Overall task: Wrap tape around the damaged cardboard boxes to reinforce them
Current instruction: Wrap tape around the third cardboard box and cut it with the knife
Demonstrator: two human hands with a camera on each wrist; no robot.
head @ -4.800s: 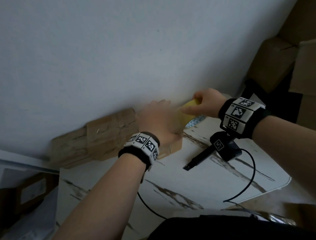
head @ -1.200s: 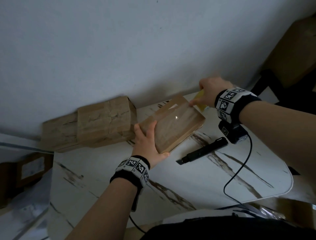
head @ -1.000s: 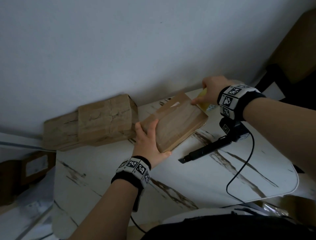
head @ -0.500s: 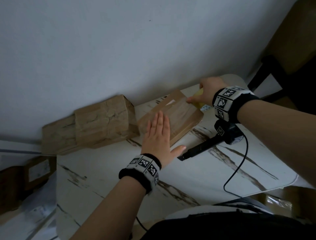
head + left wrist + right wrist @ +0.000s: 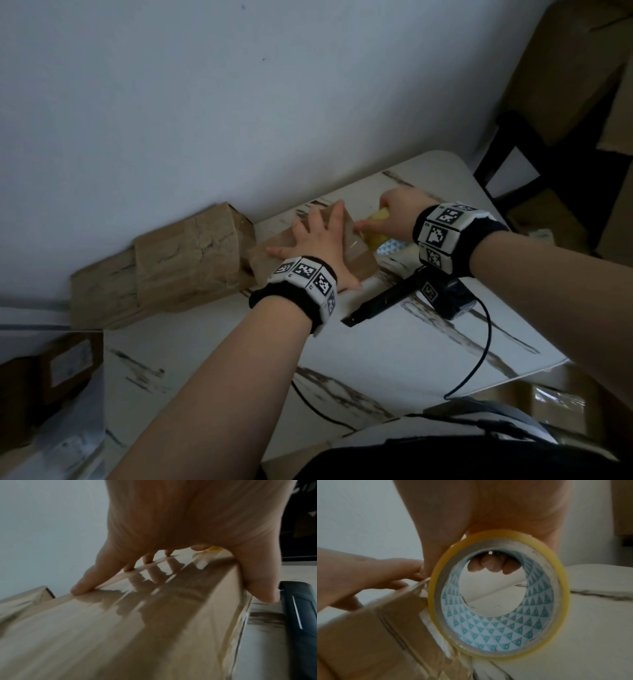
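A flat cardboard box point(image 5: 359, 265) lies on the white marble-pattern table point(image 5: 376, 359), its top glossy with clear tape point(image 5: 154, 615). My left hand point(image 5: 318, 240) lies flat on the top, fingers spread and straight point(image 5: 82, 588), thumb over the near edge. My right hand point(image 5: 394, 219) grips a yellow-edged tape roll point(image 5: 375, 229) at the box's far right end. In the right wrist view the tape roll point(image 5: 498, 595) stands against the box end point(image 5: 385, 628), with three fingertips showing through its core.
A larger crumpled cardboard box point(image 5: 161, 270) lies against the wall to the left. A black utility knife point(image 5: 383, 303) sits just right of the flat box, beside the right wrist camera and its cable point(image 5: 479, 359). More boxes point(image 5: 44, 380) stand off the table's left.
My left hand let go of the box's near edge and slid forward flat across its top. The box lies flatter on the table. The right hand keeps the roll at the far end.
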